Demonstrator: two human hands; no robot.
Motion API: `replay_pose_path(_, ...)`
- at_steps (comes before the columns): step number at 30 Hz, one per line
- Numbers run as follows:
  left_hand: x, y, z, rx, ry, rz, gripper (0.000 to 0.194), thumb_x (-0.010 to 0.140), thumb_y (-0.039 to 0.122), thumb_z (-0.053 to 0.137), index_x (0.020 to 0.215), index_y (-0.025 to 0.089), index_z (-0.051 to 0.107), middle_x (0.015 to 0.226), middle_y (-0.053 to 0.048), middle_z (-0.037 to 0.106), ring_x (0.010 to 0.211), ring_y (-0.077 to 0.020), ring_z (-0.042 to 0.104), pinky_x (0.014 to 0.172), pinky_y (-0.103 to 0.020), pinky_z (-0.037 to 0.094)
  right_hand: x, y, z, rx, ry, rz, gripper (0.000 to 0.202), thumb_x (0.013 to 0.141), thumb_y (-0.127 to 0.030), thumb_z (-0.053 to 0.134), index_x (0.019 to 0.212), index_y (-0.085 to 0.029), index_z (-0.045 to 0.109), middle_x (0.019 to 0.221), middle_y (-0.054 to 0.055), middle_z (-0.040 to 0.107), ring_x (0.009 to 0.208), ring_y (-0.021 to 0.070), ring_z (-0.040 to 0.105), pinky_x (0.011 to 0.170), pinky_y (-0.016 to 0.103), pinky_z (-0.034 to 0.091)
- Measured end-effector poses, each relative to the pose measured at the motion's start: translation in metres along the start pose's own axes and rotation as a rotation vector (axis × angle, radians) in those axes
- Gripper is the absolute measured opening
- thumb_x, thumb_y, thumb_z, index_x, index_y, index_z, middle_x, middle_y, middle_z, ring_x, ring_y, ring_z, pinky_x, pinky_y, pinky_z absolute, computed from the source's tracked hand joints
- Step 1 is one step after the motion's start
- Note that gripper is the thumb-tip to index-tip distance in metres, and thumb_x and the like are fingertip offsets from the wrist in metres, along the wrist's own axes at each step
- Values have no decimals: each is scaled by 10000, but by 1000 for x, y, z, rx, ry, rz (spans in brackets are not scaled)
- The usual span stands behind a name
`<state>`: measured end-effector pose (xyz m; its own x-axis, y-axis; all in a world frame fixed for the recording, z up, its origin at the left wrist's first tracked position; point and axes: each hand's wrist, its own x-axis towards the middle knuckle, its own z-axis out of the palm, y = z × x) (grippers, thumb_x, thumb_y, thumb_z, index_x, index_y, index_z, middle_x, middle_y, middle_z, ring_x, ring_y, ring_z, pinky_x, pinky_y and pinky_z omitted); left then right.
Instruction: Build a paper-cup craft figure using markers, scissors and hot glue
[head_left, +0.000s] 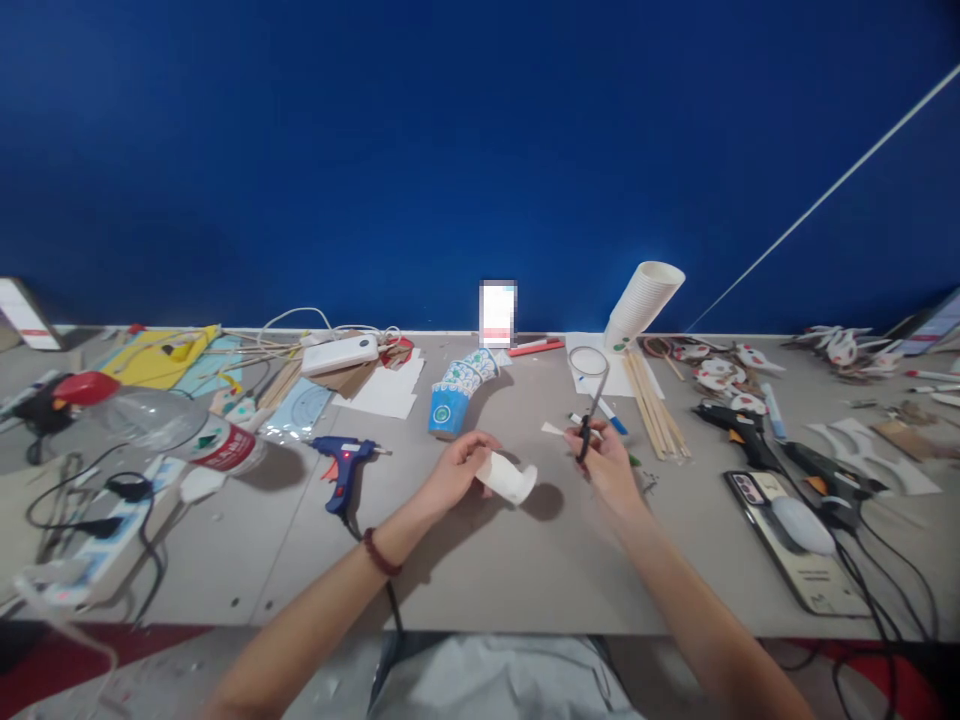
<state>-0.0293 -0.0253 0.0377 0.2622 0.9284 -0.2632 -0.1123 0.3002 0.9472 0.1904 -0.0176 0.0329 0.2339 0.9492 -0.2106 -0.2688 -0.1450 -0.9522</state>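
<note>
Faces a plain deep-blue wall (375, 150), crossed at right by a slanting pale line (825, 196); spreads below it a grey table (217, 545), seamed at left, with two small dark holes (235, 603) near the front edge; shows grey floor (202, 675) underneath

We have open tabletop (517, 585) between the white paper piece (506, 479) and the scissors (587, 432), and nearer us. Leftward, the blue glue gun (346, 472) and its cord (393, 607) block us; ahead, patterned cups (448, 408); rightward, wooden sticks (655, 410) and a phone (787, 566).
</note>
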Motion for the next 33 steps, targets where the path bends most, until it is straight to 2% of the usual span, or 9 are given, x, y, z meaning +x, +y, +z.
replay_pose_path(3,-1,7,-1,-102,57,-26,304,736,329,680,977,169,585,822,-18,675,549,-120,633,531,-244,515,6,-15,-7,70,58,-62,556,491,-365,874,837,-222,463,712,-59,611,431,38,390,367,175,266)
replay_pose_path(6,3,14,5,-174,99,-58,238,719,228,696,932,160,612,913,-52,697,669,-144,687,660,-274,560,7,-31,-11,126,56,-102,514,500,-331,882,810,-208,490,716,-60,586,446,29,396,365,163,274)
replay_pose_path(10,25,15,26,-169,181,-18,161,747,147,664,897,149,606,923,-66,699,690,-144,694,671,-263,563,4,-42,-12,132,40,-104,489,498,-305,888,778,-200,501,681,-72,549,449,22,391,363,149,270)
replay_pose_path(13,55,15,48,-33,187,42,204,798,133,594,1001,152,610,939,-66,690,664,-129,680,629,-240,546,1,-37,-13,85,18,-91,499,503,-325,887,782,-206,490,685,-67,569,430,24,384,357,158,269)
replay_pose_path(17,97,17,76,81,226,83,304,815,102,538,1110,140,604,999,-92,676,679,-116,648,670,-240,531,2,-25,-14,0,-21,-41,541,500,-364,878,839,-220,481,712,-57,615,407,31,368,352,174,256)
replay_pose_path(20,120,20,83,117,233,112,314,804,129,569,1115,147,608,1079,-112,665,733,-140,639,712,-256,522,4,-18,-12,-103,-64,20,560,486,-387,864,853,-226,472,680,-55,629,408,45,369,360,180,245)
replay_pose_path(23,131,20,80,121,232,137,229,810,159,572,1030,170,632,1112,-97,658,823,-164,628,775,-272,507,5,-12,-8,-219,-97,58,519,514,-396,828,845,-228,465,656,-46,642,421,69,412,375,189,234)
replay_pose_path(28,126,16,64,78,249,144,94,813,166,541,855,189,621,888,-42,658,848,-173,602,826,-291,483,11,6,-1,-342,-138,55,474,511,-414,786,799,-232,456,663,-16,668,463,118,497,391,205,259)
replay_pose_path(33,81,17,52,-52,301,170,170,866,217,423,975,203,553,969,-42,606,825,-136,614,762,-273,505,17,22,-1,-430,-147,5,420,540,-433,753,785,-233,477,619,-20,654,451,126,483,410,221,292)
